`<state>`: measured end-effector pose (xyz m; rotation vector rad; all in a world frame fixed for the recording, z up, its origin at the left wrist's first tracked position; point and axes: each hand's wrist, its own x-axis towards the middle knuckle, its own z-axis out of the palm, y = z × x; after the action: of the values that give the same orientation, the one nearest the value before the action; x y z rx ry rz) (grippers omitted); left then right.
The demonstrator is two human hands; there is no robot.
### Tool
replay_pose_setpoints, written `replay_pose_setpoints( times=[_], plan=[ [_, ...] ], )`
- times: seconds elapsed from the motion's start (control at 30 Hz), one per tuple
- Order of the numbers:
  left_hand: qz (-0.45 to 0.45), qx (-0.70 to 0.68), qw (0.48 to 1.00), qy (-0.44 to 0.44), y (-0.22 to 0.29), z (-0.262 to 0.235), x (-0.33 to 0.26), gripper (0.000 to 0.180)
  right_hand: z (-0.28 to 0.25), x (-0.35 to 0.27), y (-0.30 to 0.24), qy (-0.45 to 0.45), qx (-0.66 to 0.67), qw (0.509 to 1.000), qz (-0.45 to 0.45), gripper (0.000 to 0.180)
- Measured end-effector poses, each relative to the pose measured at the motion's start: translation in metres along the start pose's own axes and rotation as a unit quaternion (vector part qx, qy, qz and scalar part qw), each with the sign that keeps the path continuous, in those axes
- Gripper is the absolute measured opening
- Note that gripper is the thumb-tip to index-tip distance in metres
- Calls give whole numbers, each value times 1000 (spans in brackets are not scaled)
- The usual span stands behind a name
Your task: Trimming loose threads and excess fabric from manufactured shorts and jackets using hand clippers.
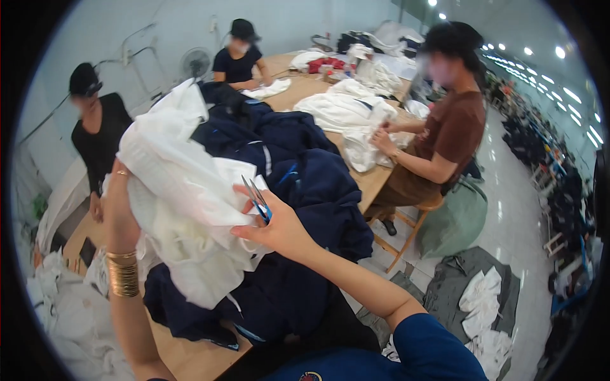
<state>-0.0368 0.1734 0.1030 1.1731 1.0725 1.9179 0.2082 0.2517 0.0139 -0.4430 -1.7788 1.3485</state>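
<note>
Your left hand (119,197) grips a white garment (190,209) above the counter's (187,355) near edge; your right hand (279,225) holds blue-handled snips (259,202), whose parted blades could nick cloth if they slip.

Left hand (121,206) raised — right hand (283,230) angled inward, fingers (246,232) bent.

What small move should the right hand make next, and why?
Probably angle the blue-handled snips away from the white garment: the right hand holds them with blades apart, close to the cloth that the left hand holds up.
</note>
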Motion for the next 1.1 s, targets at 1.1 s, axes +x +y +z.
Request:
replay_pose_setpoints(
  times=[1.1],
  plan=[
    [59,553,823,119,-103,-126,-145,31,-44,105,42,15,-407,898,-167,17]
  ],
)
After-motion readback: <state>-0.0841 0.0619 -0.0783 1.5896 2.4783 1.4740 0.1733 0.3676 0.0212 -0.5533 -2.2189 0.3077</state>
